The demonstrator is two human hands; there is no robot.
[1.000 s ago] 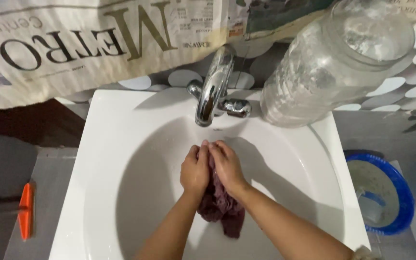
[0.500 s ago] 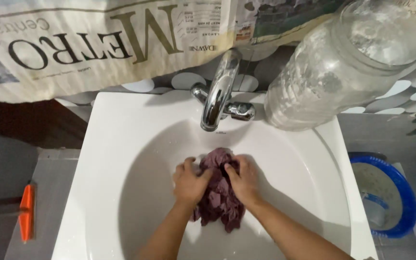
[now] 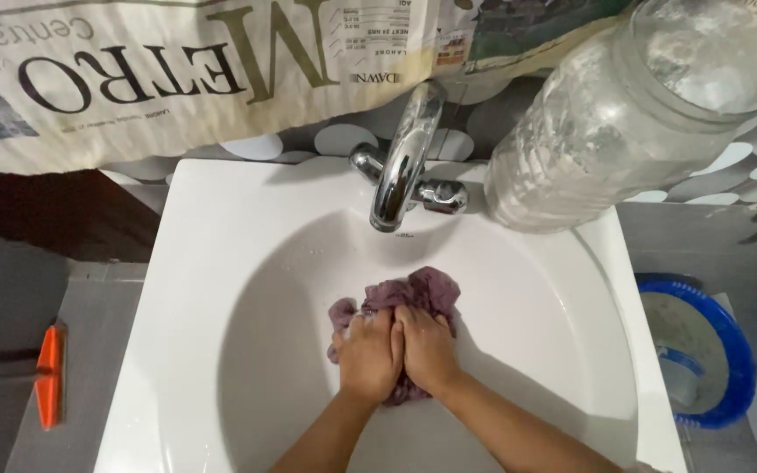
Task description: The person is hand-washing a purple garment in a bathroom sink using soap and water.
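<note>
- Purple-brown wet cloth (image 3: 422, 291) is bunched under both hands, low in the white sink (image 3: 221, 263) bowl, just below the spout.
- Left hand (image 3: 367, 355) has its fingers curled tight into the cloth.
- Right hand (image 3: 428, 346) does the same, knuckles touching the left's.
- Chrome tap (image 3: 402, 166) stands at the sink's back edge.
- Large clear jar (image 3: 624, 114) sits on the back right corner.
- Newspaper (image 3: 177, 70) hangs behind; a blue-rimmed bucket (image 3: 703, 350) is to the right, an orange-handled tool (image 3: 48, 375) to the left.
</note>
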